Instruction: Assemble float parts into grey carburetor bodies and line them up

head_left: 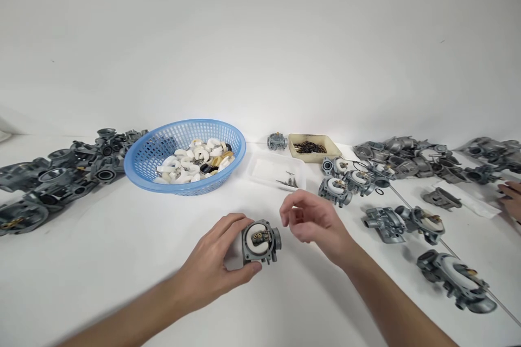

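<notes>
My left hand point(220, 255) grips a grey metal carburetor point(260, 241) on the white table, fingers behind it and thumb at its front edge. The carburetor's underside faces up, and a white C-shaped float point(251, 238) sits inside around brass jets. Just right of it, my right hand point(313, 225) hovers with loosely curled fingers, thumb and fingertips apart; nothing shows between them. Beyond my hands is a clear plastic tray point(271, 168) with several small metal pins point(290, 180). A blue basket point(132, 165) behind my left hand holds white, yellow and black floats point(195, 160).
Carburetor bodies are heaped at left point(61, 173) and back right point(407, 154). Several carburetors with floats point(336, 190) stand at right, beside a thin rod point(500, 306). A cream box point(334, 149) holds black rings. Another person's hand point(512, 200) is at the right edge.
</notes>
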The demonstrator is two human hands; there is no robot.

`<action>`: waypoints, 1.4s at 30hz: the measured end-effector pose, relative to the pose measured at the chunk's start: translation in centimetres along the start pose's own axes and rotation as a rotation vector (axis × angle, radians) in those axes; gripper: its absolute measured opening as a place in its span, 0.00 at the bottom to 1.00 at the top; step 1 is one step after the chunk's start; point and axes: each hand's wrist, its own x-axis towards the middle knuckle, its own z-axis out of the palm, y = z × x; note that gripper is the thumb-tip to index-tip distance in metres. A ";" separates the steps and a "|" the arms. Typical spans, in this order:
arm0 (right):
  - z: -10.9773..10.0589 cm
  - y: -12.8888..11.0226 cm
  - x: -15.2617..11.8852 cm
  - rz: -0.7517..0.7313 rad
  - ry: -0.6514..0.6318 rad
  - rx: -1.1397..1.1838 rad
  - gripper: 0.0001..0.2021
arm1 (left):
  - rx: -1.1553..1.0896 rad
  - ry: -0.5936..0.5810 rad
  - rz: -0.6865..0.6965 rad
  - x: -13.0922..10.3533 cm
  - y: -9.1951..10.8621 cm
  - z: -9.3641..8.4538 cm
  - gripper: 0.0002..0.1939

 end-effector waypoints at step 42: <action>1.1 1.3 0.0 -0.027 -0.139 -0.544 0.28 | -0.064 -0.090 -0.026 -0.1 0.0 -0.3 0.27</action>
